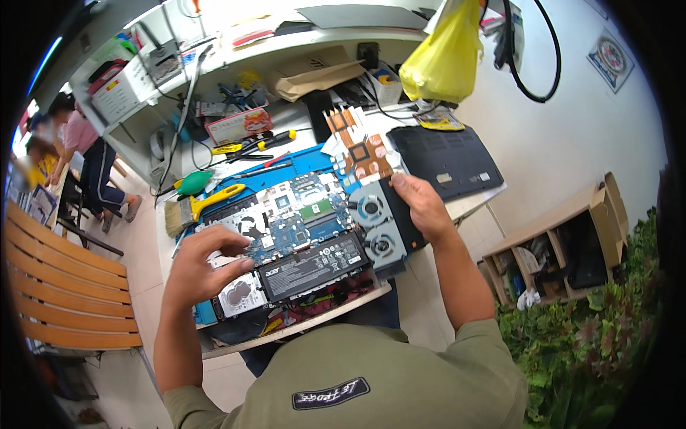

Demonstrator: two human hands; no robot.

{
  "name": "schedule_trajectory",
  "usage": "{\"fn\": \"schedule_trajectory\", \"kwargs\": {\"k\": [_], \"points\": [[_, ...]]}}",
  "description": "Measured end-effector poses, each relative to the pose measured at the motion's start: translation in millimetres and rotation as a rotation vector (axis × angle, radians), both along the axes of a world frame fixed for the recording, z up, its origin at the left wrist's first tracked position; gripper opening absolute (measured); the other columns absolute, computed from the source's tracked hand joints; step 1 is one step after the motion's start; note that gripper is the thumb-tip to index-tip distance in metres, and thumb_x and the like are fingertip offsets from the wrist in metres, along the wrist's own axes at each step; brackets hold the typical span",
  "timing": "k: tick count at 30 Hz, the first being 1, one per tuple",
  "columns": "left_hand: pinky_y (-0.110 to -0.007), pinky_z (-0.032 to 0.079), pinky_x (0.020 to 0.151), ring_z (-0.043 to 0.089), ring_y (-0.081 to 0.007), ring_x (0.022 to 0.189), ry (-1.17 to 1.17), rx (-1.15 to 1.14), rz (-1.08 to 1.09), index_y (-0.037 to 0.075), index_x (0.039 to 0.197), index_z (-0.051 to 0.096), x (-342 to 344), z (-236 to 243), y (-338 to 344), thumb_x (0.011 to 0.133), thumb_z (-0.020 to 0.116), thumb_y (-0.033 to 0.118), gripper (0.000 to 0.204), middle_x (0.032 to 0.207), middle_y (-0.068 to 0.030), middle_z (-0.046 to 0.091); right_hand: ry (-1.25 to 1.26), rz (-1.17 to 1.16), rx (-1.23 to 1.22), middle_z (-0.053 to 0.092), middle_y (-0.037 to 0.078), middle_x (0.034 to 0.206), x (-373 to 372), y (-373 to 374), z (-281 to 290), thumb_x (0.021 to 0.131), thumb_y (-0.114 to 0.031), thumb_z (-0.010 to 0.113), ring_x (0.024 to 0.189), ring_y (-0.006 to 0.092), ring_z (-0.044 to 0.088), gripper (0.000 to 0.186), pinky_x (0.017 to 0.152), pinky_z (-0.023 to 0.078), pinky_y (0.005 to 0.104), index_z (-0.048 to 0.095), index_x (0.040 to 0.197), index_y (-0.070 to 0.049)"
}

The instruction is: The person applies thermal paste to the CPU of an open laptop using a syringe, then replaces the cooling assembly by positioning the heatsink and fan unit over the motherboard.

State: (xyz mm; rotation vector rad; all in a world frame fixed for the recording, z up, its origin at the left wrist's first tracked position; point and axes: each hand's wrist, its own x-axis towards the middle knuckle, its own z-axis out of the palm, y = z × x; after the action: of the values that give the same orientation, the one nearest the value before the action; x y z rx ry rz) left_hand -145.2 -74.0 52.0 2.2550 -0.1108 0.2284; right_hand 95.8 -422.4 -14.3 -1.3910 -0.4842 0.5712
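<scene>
My left hand (214,261) is curved with thumb and fingers apart at the left side of an opened laptop body (300,218), which shows a blue circuit board, a drive and a long black battery (314,261). My right hand (418,200) grips the edge of a heatsink assembly (357,150) with copper plates, beside two grey fans (371,207) at the laptop's right. A blue mat (300,161) lies under the laptop. A yellow-handled brush (207,204) and a green blower bulb (193,182) are just behind my left hand.
A black laptop panel (443,161) lies at the right. Screwdrivers (250,146) sit behind the mat, under a shelf (286,39). A yellow bag (439,57) hangs above. A slatted bench (71,286) and people (78,136) are leftward; a cardboard box (557,250) and plants (572,343) are rightward.
</scene>
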Motion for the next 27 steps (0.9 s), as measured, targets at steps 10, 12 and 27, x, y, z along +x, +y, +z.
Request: {"fn": "schedule_trajectory", "kwargs": {"k": [10, 12, 27], "points": [[-0.032, 0.057, 0.083, 0.069, -0.0166, 0.097, 0.419, -0.850, -0.158, -0.002, 0.132, 0.062, 60.8, -53.1, -70.1, 0.096, 0.082, 0.022, 0.048, 0.116, -0.0114, 0.073, 0.156, 0.158, 0.212, 0.075, 0.010, 0.116, -65.0, 58.4, 21.4, 0.116, -0.037, 0.046, 0.100, 0.0140, 0.071, 0.046, 0.089, 0.057, 0.0283, 0.065, 0.129, 0.003], [-0.033, 0.060, 0.082, 0.071, -0.0157, 0.096, 0.388, -0.884, -0.154, -0.001, 0.126, 0.064, 55.2, -53.4, -77.3, 0.096, 0.082, 0.025, 0.043, 0.106, -0.0080, 0.075, 0.152, 0.149, 0.221, 0.074, 0.010, 0.117, -66.2, 62.9, 17.8, 0.117, -0.035, 0.046, 0.101, 0.0141, 0.071, 0.045, 0.091, 0.057, 0.0283, 0.065, 0.129, 0.003], [-0.030, 0.059, 0.076, 0.070, -0.0127, 0.089, 0.303, -0.891, -0.053, -0.001, 0.116, 0.069, 52.2, -48.5, -78.6, 0.098, 0.077, 0.020, 0.029, 0.102, -0.0060, 0.075, 0.350, 0.087, 0.399, 0.072, 0.014, 0.123, -75.3, 64.2, 0.9, 0.117, -0.038, 0.041, 0.106, 0.0179, 0.072, 0.051, 0.092, 0.059, 0.0307, 0.060, 0.136, 0.005]]}}
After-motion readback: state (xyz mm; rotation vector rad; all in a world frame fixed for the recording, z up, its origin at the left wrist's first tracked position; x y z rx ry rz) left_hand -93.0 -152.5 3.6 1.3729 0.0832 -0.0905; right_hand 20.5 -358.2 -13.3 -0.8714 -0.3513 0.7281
